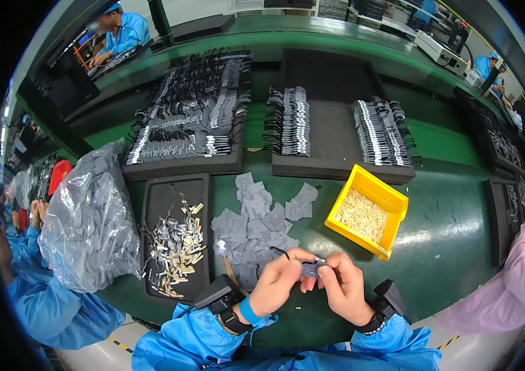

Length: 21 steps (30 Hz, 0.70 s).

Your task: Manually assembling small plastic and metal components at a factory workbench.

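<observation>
Between my two hands, above the near edge of the green table, is a small grey part with a short black wire (312, 268). My left hand (279, 278) pinches its left side, where the dark wire end sticks up. On its right side the thumb and fingers of my right hand (341, 284) are closed; the fingers hide much of the part. Just beyond my left hand lies a loose pile of flat grey square pieces (253, 229). A yellow bin (392, 238) holding many small cream-coloured pieces (361, 215) stands beyond my right hand.
Left of the pile, a black tray (208, 272) holds wired parts with cream ends (179, 247). A clear plastic bag (92, 216) of grey pieces stands farther left. Two black foam trays (330, 164) with rows of wired parts lie at the back. Co-workers sit at both sides.
</observation>
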{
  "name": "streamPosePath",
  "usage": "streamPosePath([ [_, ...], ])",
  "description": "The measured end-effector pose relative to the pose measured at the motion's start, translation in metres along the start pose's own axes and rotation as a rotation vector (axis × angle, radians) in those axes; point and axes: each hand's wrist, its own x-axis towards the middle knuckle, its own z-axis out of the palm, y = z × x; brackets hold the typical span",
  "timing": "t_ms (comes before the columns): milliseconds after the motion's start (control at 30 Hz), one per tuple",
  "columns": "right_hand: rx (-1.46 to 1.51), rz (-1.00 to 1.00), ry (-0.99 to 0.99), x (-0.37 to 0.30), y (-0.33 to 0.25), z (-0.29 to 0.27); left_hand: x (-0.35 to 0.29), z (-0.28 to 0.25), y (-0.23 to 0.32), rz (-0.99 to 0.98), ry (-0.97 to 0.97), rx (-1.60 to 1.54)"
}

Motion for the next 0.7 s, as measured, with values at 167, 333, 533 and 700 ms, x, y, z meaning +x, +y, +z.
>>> streamPosePath([
  [167,-0.044,-0.016,-0.005,0.003,0.003,-0.002,0.008,0.006,0.003,0.017,0.06,0.267],
  [333,-0.05,-0.023,-0.026,0.013,0.008,0.0,0.014,-0.001,0.006,0.06,0.112,0.394],
  [533,0.025,-0.047,0.009,-0.001,0.008,0.005,0.004,0.0,0.005,-0.026,-0.031,0.095],
  [700,-0.082,0.027,0.029,-0.011,-0.004,-0.001,0.011,0.007,-0.019,0.193,-0.027,0.089],
])
